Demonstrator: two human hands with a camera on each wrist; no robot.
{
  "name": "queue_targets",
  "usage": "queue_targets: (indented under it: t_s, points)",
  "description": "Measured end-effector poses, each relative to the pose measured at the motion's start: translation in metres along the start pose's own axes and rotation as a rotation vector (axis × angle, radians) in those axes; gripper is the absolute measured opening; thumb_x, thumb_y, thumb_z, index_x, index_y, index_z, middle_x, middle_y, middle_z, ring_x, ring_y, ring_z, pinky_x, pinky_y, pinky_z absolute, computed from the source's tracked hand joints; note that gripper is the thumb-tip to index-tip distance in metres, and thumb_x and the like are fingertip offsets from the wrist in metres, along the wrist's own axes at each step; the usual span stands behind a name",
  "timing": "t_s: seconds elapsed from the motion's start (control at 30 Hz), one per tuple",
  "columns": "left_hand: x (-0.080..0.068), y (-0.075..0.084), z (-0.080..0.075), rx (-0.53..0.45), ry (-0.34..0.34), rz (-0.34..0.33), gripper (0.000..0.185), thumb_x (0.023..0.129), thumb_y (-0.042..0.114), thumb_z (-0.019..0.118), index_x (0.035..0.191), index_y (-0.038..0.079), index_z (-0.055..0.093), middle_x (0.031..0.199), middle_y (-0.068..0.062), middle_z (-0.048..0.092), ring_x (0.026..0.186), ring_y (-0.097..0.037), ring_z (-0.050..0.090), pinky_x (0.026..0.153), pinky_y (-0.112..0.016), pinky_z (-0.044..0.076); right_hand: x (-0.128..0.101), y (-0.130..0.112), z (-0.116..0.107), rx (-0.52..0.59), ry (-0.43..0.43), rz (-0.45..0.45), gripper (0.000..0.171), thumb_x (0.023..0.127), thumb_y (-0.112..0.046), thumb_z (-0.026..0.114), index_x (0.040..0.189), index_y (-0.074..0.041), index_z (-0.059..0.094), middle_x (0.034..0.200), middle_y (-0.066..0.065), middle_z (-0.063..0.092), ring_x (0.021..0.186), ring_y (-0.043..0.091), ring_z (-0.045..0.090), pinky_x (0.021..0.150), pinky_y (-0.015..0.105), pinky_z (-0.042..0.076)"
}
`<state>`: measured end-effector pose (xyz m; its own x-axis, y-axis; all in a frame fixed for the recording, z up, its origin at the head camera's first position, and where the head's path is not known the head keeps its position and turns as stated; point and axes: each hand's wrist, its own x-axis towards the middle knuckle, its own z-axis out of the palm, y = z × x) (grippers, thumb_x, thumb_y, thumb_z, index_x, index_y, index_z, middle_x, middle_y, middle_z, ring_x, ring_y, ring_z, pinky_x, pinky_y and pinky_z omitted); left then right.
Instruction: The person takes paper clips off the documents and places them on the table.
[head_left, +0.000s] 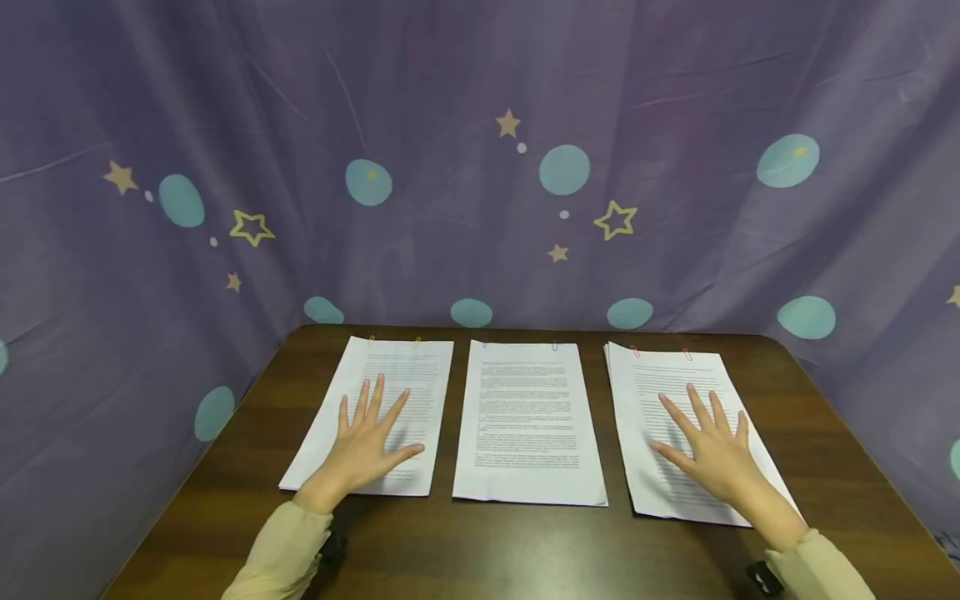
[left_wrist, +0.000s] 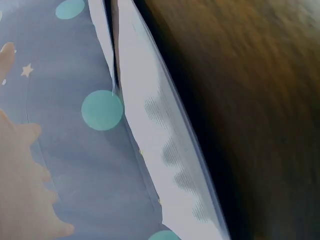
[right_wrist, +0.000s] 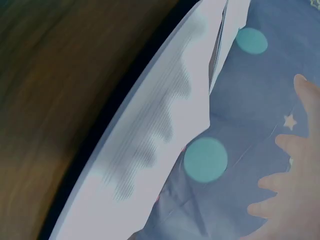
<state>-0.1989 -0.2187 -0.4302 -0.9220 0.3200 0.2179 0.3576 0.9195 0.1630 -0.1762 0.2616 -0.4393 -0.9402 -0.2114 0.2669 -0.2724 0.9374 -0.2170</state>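
Head view: flat left hand (head_left: 367, 446) and right hand (head_left: 708, 450) over smooth printed sheets (head_left: 528, 417).

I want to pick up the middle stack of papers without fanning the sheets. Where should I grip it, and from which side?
Probably the far short edge of the middle stack, where two clips appear to bind it. It lies flat on the table, so reach over and pinch there; both hands rest on neighbouring stacks.
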Motion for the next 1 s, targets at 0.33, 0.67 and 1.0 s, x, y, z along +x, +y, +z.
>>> queue_targets:
  t_s: [0.33, 0.67, 1.0]
  points:
    - [-0.012, -0.018, -0.006, 0.025, 0.021, -0.006, 0.077, 0.077, 0.059, 0.053, 0.138, 0.018, 0.030, 0.146, -0.019, 0.001, 0.132, -0.035, -0.006, 0.099, -0.059, -0.007, 0.027, -0.046, 0.013, 0.103, -0.054, -0.093, 0.067, 0.082, -0.051, 0.052, 0.138, -0.023, 0.029, 0.144, 0.020, 0.016, 0.128, 0.046, 0.010, 0.092, 0.068, 0.003]
    - [-0.025, -0.042, -0.020, -0.007, 0.113, -0.020, 0.071, 0.079, 0.051, 0.056, 0.137, 0.016, 0.033, 0.144, -0.024, 0.009, 0.132, -0.038, 0.001, 0.099, -0.060, -0.003, 0.056, -0.112, 0.031, 0.257, -0.097, -0.248, 0.064, 0.084, -0.048, 0.052, 0.138, -0.021, 0.031, 0.143, 0.019, 0.020, 0.128, 0.041, 0.018, 0.096, 0.064, 0.009]
    - [-0.034, -0.066, -0.027, -0.173, 0.197, -0.095, 0.066, 0.081, 0.037, 0.061, 0.135, 0.009, 0.033, 0.138, -0.030, 0.018, 0.125, -0.048, 0.014, 0.096, -0.063, 0.005, 0.081, -0.164, 0.052, 0.520, -0.209, -0.274, 0.063, 0.086, -0.045, 0.050, 0.138, -0.016, 0.030, 0.141, 0.022, 0.023, 0.126, 0.038, 0.025, 0.098, 0.061, 0.015]
